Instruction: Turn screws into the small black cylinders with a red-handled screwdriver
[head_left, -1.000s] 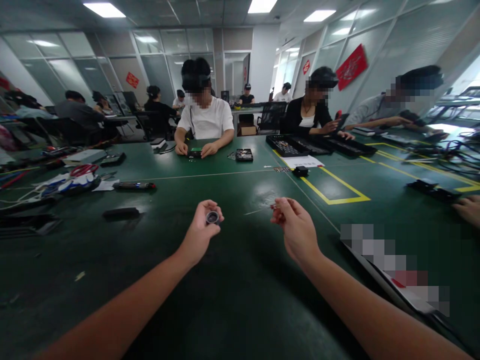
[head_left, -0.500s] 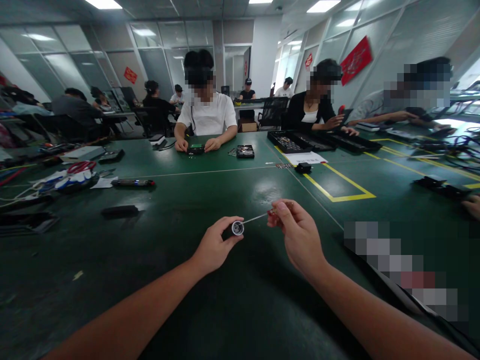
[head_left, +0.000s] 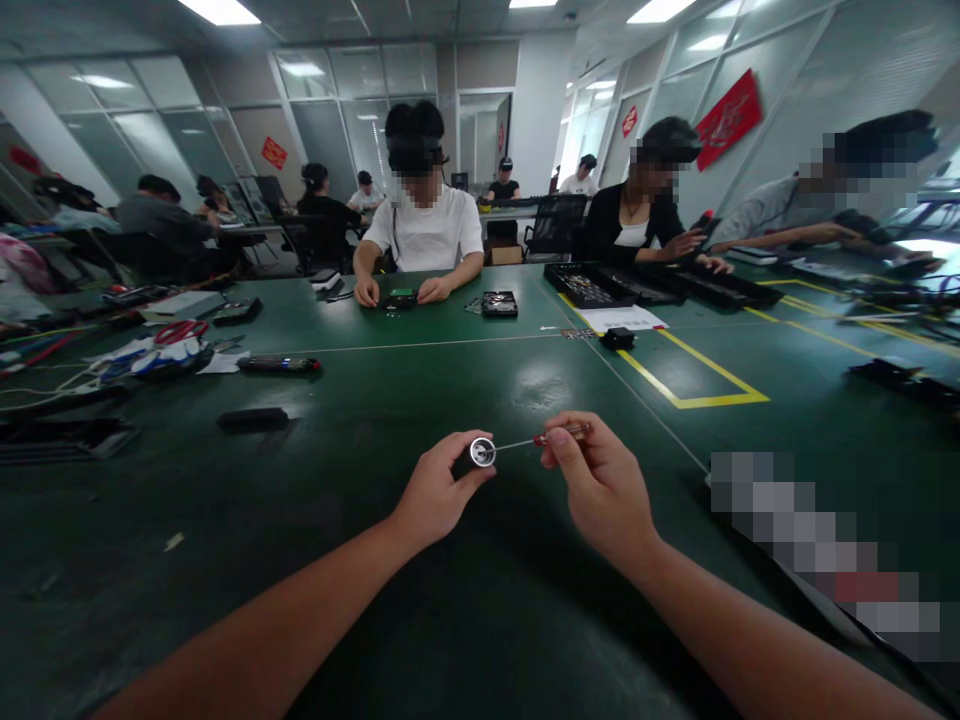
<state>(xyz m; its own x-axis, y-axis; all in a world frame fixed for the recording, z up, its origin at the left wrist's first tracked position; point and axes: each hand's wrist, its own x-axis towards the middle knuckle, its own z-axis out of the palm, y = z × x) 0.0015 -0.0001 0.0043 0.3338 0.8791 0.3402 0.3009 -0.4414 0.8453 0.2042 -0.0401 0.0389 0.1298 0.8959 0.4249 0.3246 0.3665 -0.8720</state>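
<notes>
Between the thumb and fingers of my left hand [head_left: 435, 492] is a small round part [head_left: 482, 452], dark outside with a silvery rim, its open end turned toward me. My right hand [head_left: 604, 485] grips a screwdriver [head_left: 574, 432] by its reddish, see-through handle. The thin metal shaft points left, and its tip reaches into the mouth of the round part. What the tip touches inside is too small to make out. Both hands are held over the green table [head_left: 480, 620].
To the left lie a dark pen-like tool [head_left: 279, 365], a black bar-shaped piece [head_left: 253, 419] and a heap of cables [head_left: 176, 345]. A black adapter-like block [head_left: 618, 338] sits beyond my right hand, near black trays [head_left: 592, 287]. Across the table a person in white [head_left: 424, 230] works.
The screwdriver has turned to lie more level, and its handle shows more plainly. The round part's mouth faces me more squarely. The whole view has shifted slightly.
</notes>
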